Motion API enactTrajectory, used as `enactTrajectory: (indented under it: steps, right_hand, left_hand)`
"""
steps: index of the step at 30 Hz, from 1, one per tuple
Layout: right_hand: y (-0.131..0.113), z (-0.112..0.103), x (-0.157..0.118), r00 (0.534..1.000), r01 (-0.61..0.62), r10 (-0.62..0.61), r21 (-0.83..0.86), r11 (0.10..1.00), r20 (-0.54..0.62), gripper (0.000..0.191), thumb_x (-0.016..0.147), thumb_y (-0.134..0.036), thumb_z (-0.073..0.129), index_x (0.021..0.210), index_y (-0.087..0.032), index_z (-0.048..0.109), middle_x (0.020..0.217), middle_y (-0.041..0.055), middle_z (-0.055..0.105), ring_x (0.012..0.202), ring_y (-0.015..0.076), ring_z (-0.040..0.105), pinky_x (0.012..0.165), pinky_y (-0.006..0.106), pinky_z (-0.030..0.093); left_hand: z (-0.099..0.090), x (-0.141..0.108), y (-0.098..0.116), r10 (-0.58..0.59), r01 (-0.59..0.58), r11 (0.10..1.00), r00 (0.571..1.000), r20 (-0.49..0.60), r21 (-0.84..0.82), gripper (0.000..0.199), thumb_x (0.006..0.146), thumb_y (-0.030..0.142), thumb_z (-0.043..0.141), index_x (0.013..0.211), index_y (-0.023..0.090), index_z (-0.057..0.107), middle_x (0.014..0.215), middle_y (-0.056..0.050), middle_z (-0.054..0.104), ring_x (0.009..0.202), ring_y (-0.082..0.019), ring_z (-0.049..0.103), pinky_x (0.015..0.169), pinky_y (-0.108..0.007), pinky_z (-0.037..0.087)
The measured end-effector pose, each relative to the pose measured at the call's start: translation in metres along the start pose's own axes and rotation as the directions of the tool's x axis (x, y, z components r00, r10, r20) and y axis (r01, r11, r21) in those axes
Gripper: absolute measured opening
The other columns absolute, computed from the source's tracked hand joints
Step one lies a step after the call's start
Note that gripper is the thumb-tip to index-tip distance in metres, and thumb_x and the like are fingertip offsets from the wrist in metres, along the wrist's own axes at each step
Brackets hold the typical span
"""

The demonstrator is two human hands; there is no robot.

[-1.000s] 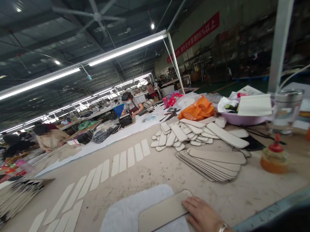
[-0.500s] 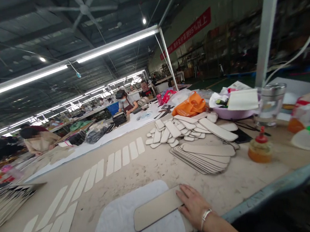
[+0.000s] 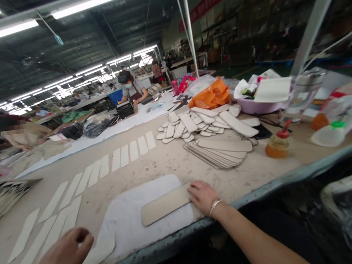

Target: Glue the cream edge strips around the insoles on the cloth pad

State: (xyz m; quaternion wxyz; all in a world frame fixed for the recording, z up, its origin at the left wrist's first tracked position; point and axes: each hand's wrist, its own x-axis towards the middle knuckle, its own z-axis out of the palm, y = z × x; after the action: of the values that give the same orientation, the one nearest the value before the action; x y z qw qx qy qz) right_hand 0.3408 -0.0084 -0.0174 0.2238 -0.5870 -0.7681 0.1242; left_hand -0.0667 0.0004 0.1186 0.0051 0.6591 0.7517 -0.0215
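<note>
A beige rounded panel (image 3: 165, 204) lies on a white sheet (image 3: 118, 212) near the table's front edge. The fingers of my right hand (image 3: 203, 197) rest spread on the panel's right end. My left hand (image 3: 66, 257) is over the table at the lower left, blurred, its fingers curled with thumb and fingertip close together; whether they hold anything is hidden. Just right of it, a pale strip (image 3: 96, 255) overlaps the sheet's lower left corner. Rows of pale strips (image 3: 133, 150) lie further back on the table.
Beyond my right hand are a fanned stack of panels (image 3: 220, 152), a pile of smaller pieces (image 3: 191, 123) and a bottle with a red tip (image 3: 278, 143). An orange bag (image 3: 210, 93) and a purple basin (image 3: 259, 105) stand behind. A person (image 3: 132, 90) works further off.
The view has tilted down. My left hand has come into view at the lower left, and the pale strip beside it now shows. My right hand remains on the panel.
</note>
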Motion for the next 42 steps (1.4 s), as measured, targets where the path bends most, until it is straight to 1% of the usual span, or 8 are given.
enactTrajectory:
  steps: [4,13,20,28,32,35,38,42]
  right_hand:
    - [0.006,0.005,0.000,1.000,-0.026,0.026,0.008,1.000,-0.009,0.045,0.081,-0.028,0.046,0.123,-0.012,0.048,0.121,0.0116,0.053,0.110,0.0219,0.046,0.098,0.034,0.035]
    - [0.012,0.010,-0.001,1.000,-0.014,0.014,-0.010,1.000,-0.012,0.047,0.081,-0.028,0.045,0.125,-0.011,0.047,0.122,0.0117,0.053,0.109,0.0235,0.048,0.097,0.035,0.038]
    - [0.009,0.008,-0.001,0.999,-0.054,0.054,0.033,0.998,0.003,0.048,0.080,-0.028,0.045,0.126,-0.012,0.046,0.123,0.0124,0.052,0.112,0.0217,0.046,0.098,0.035,0.036]
    - [0.007,0.009,0.000,0.995,-0.102,0.101,0.084,0.991,0.018,0.049,0.078,-0.027,0.046,0.125,-0.014,0.047,0.124,0.0109,0.051,0.113,0.0209,0.045,0.101,0.035,0.032]
    - [0.007,0.008,-0.001,0.996,-0.087,0.087,0.116,0.989,0.006,0.048,0.078,-0.025,0.046,0.124,-0.014,0.048,0.123,0.0108,0.052,0.115,0.0215,0.044,0.102,0.037,0.031]
    - [0.004,0.007,0.000,0.992,-0.024,0.049,0.203,0.979,-0.115,0.043,0.078,-0.023,0.047,0.119,-0.013,0.053,0.120,0.0103,0.055,0.121,0.0230,0.037,0.103,0.039,0.030]
    - [-0.003,0.006,0.002,0.964,-0.018,0.135,0.454,0.891,-0.227,0.038,0.078,-0.028,0.050,0.113,-0.016,0.057,0.116,0.0109,0.056,0.113,0.0231,0.046,0.098,0.041,0.036]
    - [-0.015,0.007,0.007,0.908,-0.269,0.401,0.902,0.337,0.121,0.038,0.074,-0.040,0.057,0.104,-0.017,0.059,0.095,0.0071,0.063,0.075,0.0173,0.062,0.073,0.036,0.052]
  left_hand:
    - [-0.015,-0.005,0.021,0.001,-0.013,0.988,0.997,0.078,0.152,0.035,0.076,0.049,0.042,0.090,0.021,0.058,0.088,-0.005,0.064,0.079,-0.021,0.058,0.064,-0.028,0.038]
    - [0.055,-0.036,0.023,0.068,-0.113,0.961,0.981,0.182,0.253,0.035,0.080,0.047,0.042,0.090,0.019,0.061,0.091,-0.007,0.062,0.081,-0.021,0.059,0.067,-0.029,0.038]
    - [0.058,-0.032,0.022,0.082,-0.130,0.952,0.981,0.177,0.277,0.031,0.084,0.036,0.035,0.080,0.019,0.060,0.090,-0.006,0.060,0.079,-0.018,0.059,0.065,-0.027,0.038]
    - [-0.009,0.009,-0.025,-0.058,0.068,0.991,0.995,-0.082,0.118,0.029,0.076,0.042,0.042,0.074,0.021,0.061,0.088,-0.006,0.062,0.078,-0.023,0.059,0.065,-0.030,0.040]
    - [-0.059,0.007,-0.018,-0.225,0.177,0.966,0.935,-0.274,-0.188,0.030,0.068,0.051,0.050,0.071,0.025,0.063,0.077,0.002,0.064,0.073,-0.022,0.058,0.066,-0.031,0.041]
    - [-0.079,-0.010,0.018,-0.257,0.002,0.842,0.880,-0.398,-0.539,0.034,0.061,0.056,0.058,0.075,0.026,0.063,0.072,0.005,0.062,0.070,-0.019,0.055,0.064,-0.028,0.041]
    - [-0.083,-0.028,0.072,-0.204,-0.235,0.491,0.905,-0.373,-0.839,0.033,0.057,0.043,0.070,0.081,0.022,0.062,0.069,0.004,0.060,0.063,-0.013,0.052,0.058,-0.023,0.041]
    - [-0.074,-0.035,0.137,-0.112,-0.311,0.076,0.942,-0.318,-0.947,0.021,0.061,0.026,0.069,0.079,0.018,0.061,0.068,0.002,0.060,0.061,-0.010,0.054,0.058,-0.021,0.044]
